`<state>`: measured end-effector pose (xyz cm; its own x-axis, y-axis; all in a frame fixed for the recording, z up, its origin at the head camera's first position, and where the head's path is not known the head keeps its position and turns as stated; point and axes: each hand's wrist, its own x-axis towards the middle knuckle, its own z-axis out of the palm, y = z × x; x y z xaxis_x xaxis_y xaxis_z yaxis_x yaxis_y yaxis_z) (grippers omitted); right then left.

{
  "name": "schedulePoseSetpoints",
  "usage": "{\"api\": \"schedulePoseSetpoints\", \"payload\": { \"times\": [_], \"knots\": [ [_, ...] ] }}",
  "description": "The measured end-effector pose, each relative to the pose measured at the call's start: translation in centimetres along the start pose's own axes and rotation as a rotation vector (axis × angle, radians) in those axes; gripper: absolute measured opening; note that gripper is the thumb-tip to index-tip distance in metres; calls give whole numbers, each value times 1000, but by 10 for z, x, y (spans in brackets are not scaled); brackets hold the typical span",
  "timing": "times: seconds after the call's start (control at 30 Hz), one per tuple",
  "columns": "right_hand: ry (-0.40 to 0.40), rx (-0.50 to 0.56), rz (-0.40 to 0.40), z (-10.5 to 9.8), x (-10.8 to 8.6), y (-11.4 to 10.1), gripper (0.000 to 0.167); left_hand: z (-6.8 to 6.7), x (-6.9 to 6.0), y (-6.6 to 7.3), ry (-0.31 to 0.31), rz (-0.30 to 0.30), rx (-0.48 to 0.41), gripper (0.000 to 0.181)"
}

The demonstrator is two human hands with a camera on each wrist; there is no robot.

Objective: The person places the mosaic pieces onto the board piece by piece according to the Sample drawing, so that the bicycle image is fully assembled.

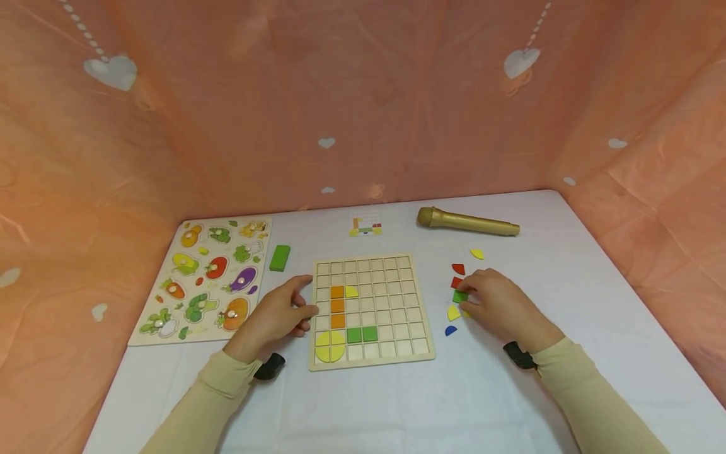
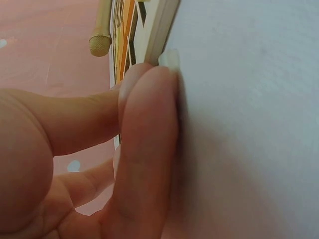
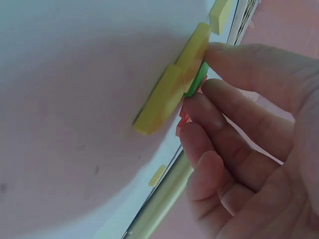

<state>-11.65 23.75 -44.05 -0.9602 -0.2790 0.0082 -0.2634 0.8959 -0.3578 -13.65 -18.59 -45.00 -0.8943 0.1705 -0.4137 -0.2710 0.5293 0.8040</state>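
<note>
My left hand (image 1: pixel 276 313) rests at the left edge of the wooden grid board (image 1: pixel 428 359), index finger and thumb against its rim, the other fingers bent. On the board are orange squares (image 1: pixel 338 306), green squares (image 1: pixel 370 333), a yellow quarter piece (image 1: pixel 351 292) and a yellow circle of quarters (image 1: pixel 337 339). To the board's right, my right hand (image 1: pixel 501 309) has thumb and index finger on either side of a green piece (image 1: pixel 459 296), pinching it. Red pieces (image 1: pixel 456 283) lie beyond it, and yellow pieces (image 3: pixel 158 102) sit close to the fingers in the right wrist view.
A vegetable puzzle board (image 1: pixel 210 290) and a green block (image 1: pixel 280 258) are on the left. A pattern card (image 1: pixel 365 224) and a gold microphone (image 1: pixel 471 222) lie at the back. A blue piece (image 1: pixel 450 330) is near the right hand; a yellow piece (image 1: pixel 477 253) is farther back.
</note>
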Motion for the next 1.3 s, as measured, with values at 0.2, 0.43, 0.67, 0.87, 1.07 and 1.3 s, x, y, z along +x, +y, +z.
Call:
{"api": "schedulePoseSetpoints", "payload": {
  "times": [0.2, 0.43, 0.67, 0.87, 1.07, 1.3],
  "knots": [
    [-14, 4, 3, 2, 3, -2, 20, 0, 0, 0, -7, 11, -5, 74],
    [-12, 45, -5, 0, 5, -10, 20, -1, 0, 2, -6, 12, -4, 74],
    [-20, 89, -104, 5, 11, -39, 18, -2, 1, 4, -8, 13, 22, 74],
    [-28, 64, -234, 19, 16, -70, 19, -3, 1, 4, -12, 17, 32, 73],
    [-94, 100, -289, 28, 16, -97, 18, -3, 0, 2, -9, 18, 34, 73],
    [-94, 90, -366, 36, 14, -107, 16, -1, 0, 1, -9, 5, 31, 74]
  ]
}}
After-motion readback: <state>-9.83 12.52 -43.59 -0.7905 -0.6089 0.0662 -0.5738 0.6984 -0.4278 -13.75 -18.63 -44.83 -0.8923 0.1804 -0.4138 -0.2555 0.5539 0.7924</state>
